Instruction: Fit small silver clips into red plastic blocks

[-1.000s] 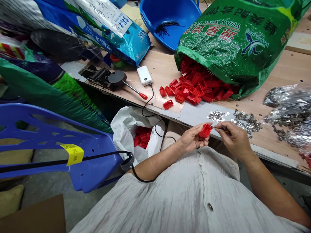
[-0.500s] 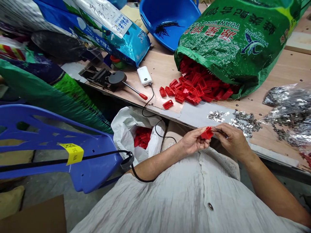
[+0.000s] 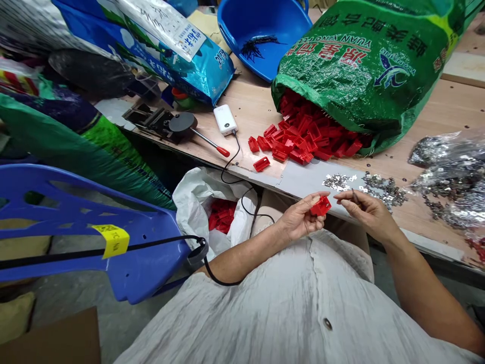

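Note:
A small red plastic housing (image 3: pixel 321 206) is pinched between the thumb and fingers of my left hand (image 3: pixel 301 218), its hollow side partly showing. My right hand (image 3: pixel 367 215) hovers just to the right of it, apart from it by a small gap. Its thumb and fingers are drawn together, with a small dark sliver between them too small to name. Beyond my hands, small silvery metal pieces (image 3: pixel 382 189) lie scattered on the bench. A heap of similar red housings (image 3: pixel 295 139) spills out of a green woven sack (image 3: pixel 359 71).
A white sack (image 3: pixel 189 202) holding red parts stands below the bench edge. On the bench are a hand-lever device (image 3: pixel 182 123), a white power bank (image 3: pixel 225 120) with a black cable, a blue basin (image 3: pixel 261 20) and clear bags of metal pieces (image 3: pixel 454 172). A blue chair (image 3: pixel 151 253) stands left.
My right hand has drawn back to the right, off the red housing. My left hand has shifted slightly left and turned the housing a little.

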Demonstrator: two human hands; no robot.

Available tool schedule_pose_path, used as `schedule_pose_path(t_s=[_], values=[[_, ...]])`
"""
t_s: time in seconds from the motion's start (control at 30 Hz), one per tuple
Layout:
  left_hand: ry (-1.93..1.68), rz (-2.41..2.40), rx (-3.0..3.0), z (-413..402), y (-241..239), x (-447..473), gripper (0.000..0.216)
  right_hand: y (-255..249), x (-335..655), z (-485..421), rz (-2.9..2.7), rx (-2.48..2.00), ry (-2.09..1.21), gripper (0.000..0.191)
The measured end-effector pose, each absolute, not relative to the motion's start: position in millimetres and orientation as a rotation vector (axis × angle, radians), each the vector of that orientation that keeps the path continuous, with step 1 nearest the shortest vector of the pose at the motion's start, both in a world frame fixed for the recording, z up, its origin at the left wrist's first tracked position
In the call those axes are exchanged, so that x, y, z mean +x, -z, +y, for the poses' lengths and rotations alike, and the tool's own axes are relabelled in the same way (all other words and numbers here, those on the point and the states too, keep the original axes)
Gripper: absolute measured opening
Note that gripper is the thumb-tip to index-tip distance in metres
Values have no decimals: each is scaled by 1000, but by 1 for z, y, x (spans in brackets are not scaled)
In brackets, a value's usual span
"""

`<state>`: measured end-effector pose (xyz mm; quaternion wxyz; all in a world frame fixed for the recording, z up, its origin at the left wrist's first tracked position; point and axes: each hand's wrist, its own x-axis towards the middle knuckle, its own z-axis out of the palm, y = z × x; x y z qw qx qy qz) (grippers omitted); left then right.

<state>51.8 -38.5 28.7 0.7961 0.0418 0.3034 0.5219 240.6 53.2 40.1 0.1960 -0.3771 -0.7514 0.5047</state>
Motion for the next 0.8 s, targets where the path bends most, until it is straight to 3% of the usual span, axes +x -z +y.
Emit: schedule_pose_path(t_s=[0.57, 0.73, 0.8], values=[[-975, 762, 342, -31, -18, 42, 47, -19, 219, 52, -1980, -982, -1660, 31], [-1036, 1047, 675, -25, -25, 34, 65, -16, 219, 52, -1695, -1054, -1818, 36], [-1130, 1204, 902, -27, -27, 30, 61, -15, 218, 48, -1591, -1103, -1853, 38]])
